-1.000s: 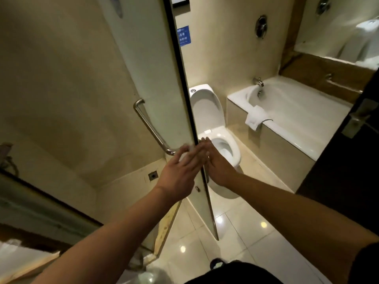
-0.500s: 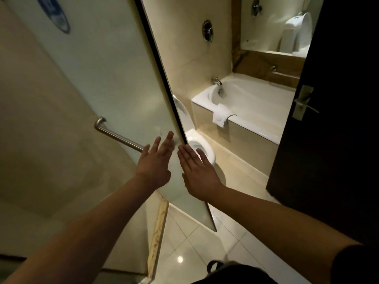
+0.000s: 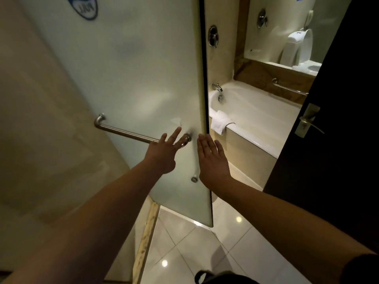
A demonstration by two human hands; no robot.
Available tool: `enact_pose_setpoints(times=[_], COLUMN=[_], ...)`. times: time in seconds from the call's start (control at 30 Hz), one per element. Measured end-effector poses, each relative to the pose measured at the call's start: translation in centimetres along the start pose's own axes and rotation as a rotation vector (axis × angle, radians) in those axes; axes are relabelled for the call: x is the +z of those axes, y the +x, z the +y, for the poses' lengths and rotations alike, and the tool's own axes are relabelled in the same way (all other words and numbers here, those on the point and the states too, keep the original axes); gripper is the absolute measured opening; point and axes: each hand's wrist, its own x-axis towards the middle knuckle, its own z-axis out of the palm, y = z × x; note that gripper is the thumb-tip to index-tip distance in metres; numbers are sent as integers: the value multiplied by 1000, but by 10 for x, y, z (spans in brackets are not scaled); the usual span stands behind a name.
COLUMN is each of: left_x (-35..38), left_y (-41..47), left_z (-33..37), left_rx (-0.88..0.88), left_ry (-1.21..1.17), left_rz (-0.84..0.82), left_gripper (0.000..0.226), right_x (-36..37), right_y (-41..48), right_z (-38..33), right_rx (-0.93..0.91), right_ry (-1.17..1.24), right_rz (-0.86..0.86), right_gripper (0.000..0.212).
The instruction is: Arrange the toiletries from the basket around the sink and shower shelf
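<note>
Against the frosted shower door [image 3: 143,78], both hands are lying flat, released and holding nothing. The left hand [image 3: 164,153] is spreading straight fingers over the right end of the door's steel handle bar [image 3: 123,131]. The right hand [image 3: 212,160] is resting at the door's dark free edge. Right of the shower door, a white towel [image 3: 220,121] is hanging over the bathtub [image 3: 258,113] rim. Farther right, a dark room door [image 3: 338,160] is showing its lever handle [image 3: 307,124].

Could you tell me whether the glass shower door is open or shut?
Open: the shower door stands angled out, its bottom corner over the floor tiles, clear of the threshold.
</note>
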Motion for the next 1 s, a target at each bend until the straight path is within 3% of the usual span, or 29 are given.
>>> enact_pose_setpoints(times=[0.1,0.23,0.33,0.43,0.6,0.83,1.0], left_x=[5,9,10,16,30,62,78], left_y=[8,14,18,17,-10,-172,-347], left_z=[-6,-19,-44,-56,-91,-178,-183], left_rx=[-94,-156,-242,-243,-443,-826,-1177], left_ry=[-141,-174,-253,-240,-255,-235,-217], left_rz=[-37,-81,-73,-63,-27,-127,-124], left_gripper=[96,92,92,92,69,76,74], right_x=[2,4,4,10,3,0,-13], right_y=[16,34,57,63,96,126,88], right_z=[-4,-12,-17,-25,-70,-189,-319], right_rx=[44,67,-8,-201,-491,-765,-1039], right_ry=[85,120,89,63,58,84,117], right_rz=[-31,-41,-14,19,4,-80,-130], right_gripper=[119,106,101,94,83,89,93])
